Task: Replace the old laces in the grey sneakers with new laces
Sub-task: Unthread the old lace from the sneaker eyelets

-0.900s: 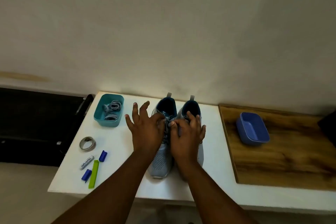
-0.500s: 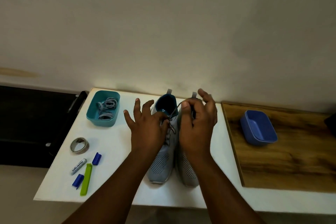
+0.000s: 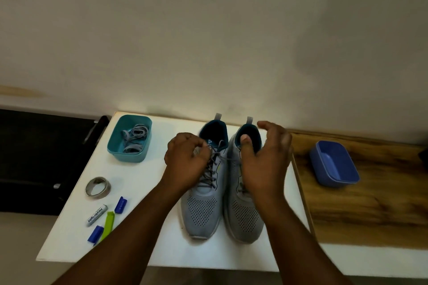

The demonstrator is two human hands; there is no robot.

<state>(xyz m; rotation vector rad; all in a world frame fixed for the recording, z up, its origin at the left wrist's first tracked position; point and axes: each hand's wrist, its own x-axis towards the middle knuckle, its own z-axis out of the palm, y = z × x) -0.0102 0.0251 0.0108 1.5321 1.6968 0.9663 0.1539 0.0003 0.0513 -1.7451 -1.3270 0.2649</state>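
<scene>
Standing side by side mid-bench (image 3: pixel 143 192), two grey sneakers (image 3: pixel 203 206) point toes near. Left hand (image 3: pixel 185 164) pinches the left shoe's lace (image 3: pixel 212 169); right hand (image 3: pixel 266 157) cups the right shoe's collar, fingers apart. Spare laces (image 3: pixel 134 137) fill the teal tub (image 3: pixel 125 155), far left.

**Lighting and Image Quality**

Dim, warm scene. Brightest patch on the wall (image 3: pixel 176 102) just beyond the left hand (image 3: pixel 185 164). Soft shadows fall near the hands. Wide-angle distortion bends the edges. Focus mostly sharp; no glare.
</scene>
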